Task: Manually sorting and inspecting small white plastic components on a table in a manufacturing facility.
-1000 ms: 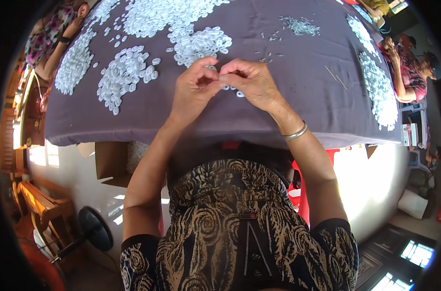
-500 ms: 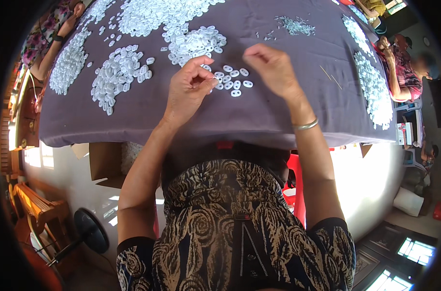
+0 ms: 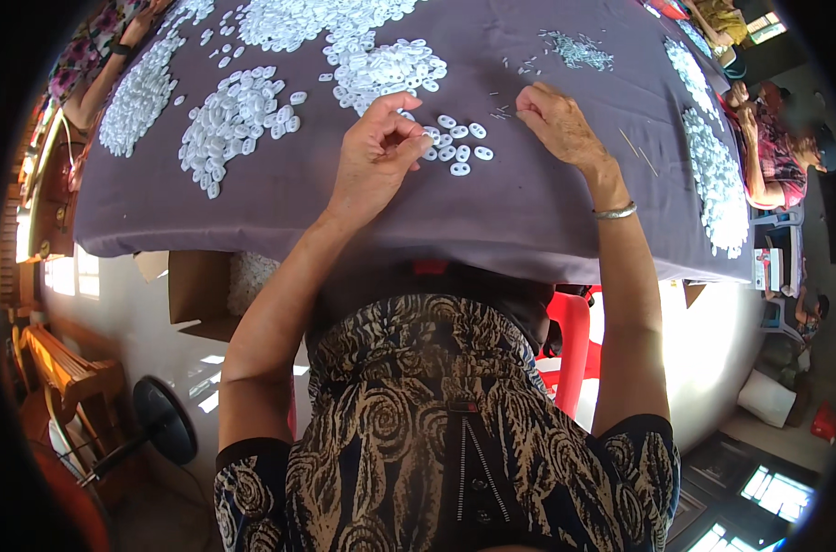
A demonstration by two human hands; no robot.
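Note:
My left hand (image 3: 377, 155) is raised over the table, thumb and forefinger pinching a small white oval piece (image 3: 430, 137) partly hidden by the fingers. Just past it lies a loose group of white oval two-holed plastic pieces (image 3: 460, 168). My right hand (image 3: 570, 129), with a bracelet at its wrist, is low over the cloth to the right of that group. Its fingertips are drawn together beside a few thin metal pins (image 3: 499, 112); anything between them is too small to make out. A bigger scatter of pins (image 3: 579, 52) lies farther back.
A dark purple cloth (image 3: 344, 239) covers the table. Heaps of white oval pieces lie behind my left hand (image 3: 386, 74), at the left (image 3: 229, 124) and along the right edge (image 3: 717, 184). Two thin sticks (image 3: 639, 152) lie at the right. Other people sit at both sides.
My right hand has moved right, away from the small group of white pieces, to the loose pins. My left hand keeps its pinch. The view has shifted slightly.

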